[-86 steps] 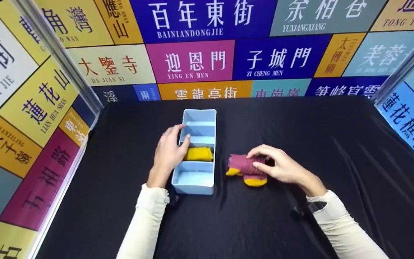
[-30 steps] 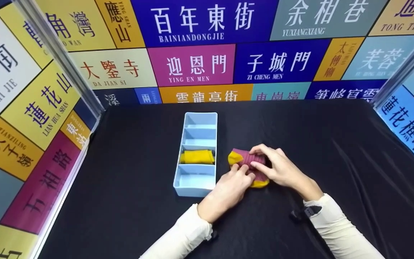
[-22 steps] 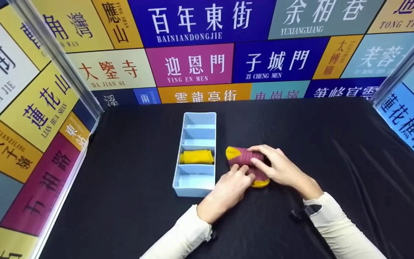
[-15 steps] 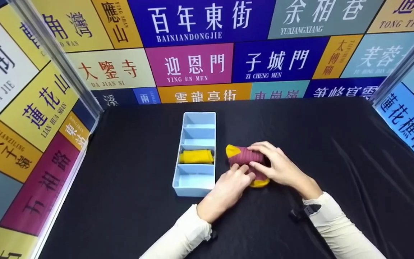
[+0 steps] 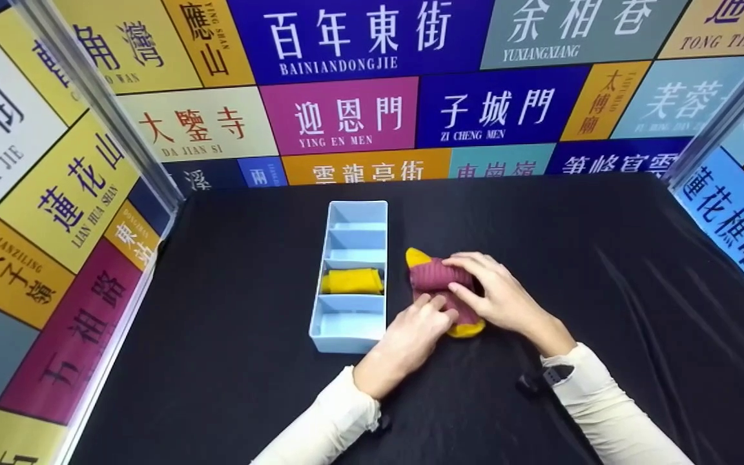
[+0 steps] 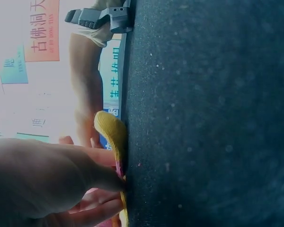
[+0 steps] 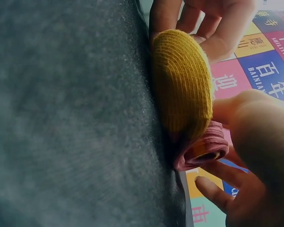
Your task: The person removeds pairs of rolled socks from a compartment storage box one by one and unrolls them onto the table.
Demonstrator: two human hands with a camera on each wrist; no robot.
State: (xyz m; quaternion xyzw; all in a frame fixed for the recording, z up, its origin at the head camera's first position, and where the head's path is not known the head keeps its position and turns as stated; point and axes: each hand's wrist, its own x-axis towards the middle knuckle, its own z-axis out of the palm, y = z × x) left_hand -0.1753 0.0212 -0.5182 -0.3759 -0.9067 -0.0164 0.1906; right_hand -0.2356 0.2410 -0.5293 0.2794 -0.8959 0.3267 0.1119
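Note:
A pair of mauve ribbed socks (image 5: pixel 433 274) with yellow ends lies partly rolled on the black cloth. My right hand (image 5: pixel 507 297) grips the roll, fingers over its far side and thumb on its near side. Bent fingers of my left hand (image 5: pixel 414 329) hold the flat part just below the roll. In the right wrist view, the spiral end of the mauve roll (image 7: pixel 210 146) shows beside the yellow sock tip (image 7: pixel 182 85). The left wrist view shows the yellow tip (image 6: pixel 111 130) low on the cloth, close to my left thumb; its other fingers partly hide the socks.
Left of the socks stands a light blue divided box (image 5: pixel 349 342). Its third compartment from the back holds a yellow folded sock bundle (image 5: pixel 354 281). Panels with printed street names (image 5: pixel 340 116) enclose the black-covered table (image 5: pixel 230 290) at the back and sides.
My left hand has moved from the box to the socks. The roll has shifted slightly away from me, and its yellow corner now points up and away. My right hand stays on it.

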